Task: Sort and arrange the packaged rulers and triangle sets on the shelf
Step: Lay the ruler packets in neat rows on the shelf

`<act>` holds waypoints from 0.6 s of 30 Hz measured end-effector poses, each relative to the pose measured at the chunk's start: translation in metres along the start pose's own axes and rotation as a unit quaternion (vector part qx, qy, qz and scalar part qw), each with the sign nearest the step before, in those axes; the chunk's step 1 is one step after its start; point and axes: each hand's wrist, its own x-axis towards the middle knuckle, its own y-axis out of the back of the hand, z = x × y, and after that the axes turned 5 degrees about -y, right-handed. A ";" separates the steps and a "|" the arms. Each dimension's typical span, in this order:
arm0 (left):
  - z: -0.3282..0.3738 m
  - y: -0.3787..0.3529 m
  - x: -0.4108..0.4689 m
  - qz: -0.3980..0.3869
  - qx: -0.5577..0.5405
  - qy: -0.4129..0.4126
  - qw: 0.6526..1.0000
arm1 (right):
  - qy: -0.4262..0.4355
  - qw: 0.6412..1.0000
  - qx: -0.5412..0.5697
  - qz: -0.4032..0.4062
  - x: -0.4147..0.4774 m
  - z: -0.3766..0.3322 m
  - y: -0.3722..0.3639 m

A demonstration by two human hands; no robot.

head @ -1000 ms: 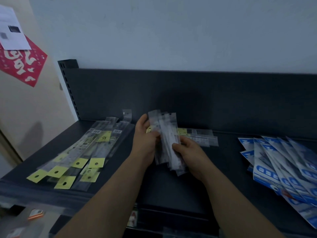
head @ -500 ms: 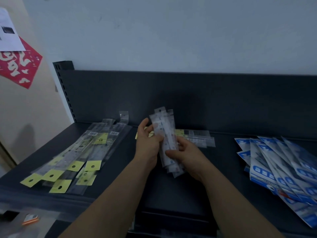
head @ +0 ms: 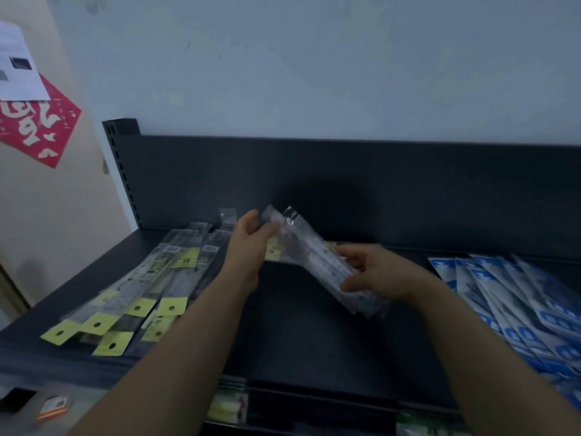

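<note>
Left hand (head: 248, 251) and right hand (head: 382, 275) around opposite ends of a tilted ruler-pack bundle (head: 309, 251), perhaps four packs

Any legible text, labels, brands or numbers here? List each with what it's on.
Nothing can be quoted; all is too blurred or small.
red poster: white stylised characters, unreadable.
white sheet: print too small.
long ruler packs: barcodes and yellow label, blurred.
held ruler packs: scale marks, digits unreadable.
blue packs: white block lettering, blurred.
pack below the shelf: red arrow, no words legible.
</note>
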 end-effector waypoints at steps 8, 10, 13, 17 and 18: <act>-0.021 -0.004 -0.015 -0.090 0.238 0.032 0.967 | -0.051 0.968 -0.229 0.085 -0.004 0.015 0.000; -0.022 -0.007 -0.016 -0.094 0.259 0.023 0.961 | -0.052 0.967 -0.224 0.107 -0.003 0.024 -0.001; -0.021 -0.007 -0.006 -0.086 0.267 -0.005 0.960 | -0.058 0.971 -0.191 0.134 -0.003 0.032 0.000; -0.015 -0.003 0.020 -0.142 0.370 -0.054 0.917 | -0.078 0.961 -0.129 0.234 -0.002 0.038 0.015; -0.015 -0.003 0.028 -0.163 0.400 -0.060 0.900 | -0.085 0.959 -0.100 0.251 -0.002 0.039 0.018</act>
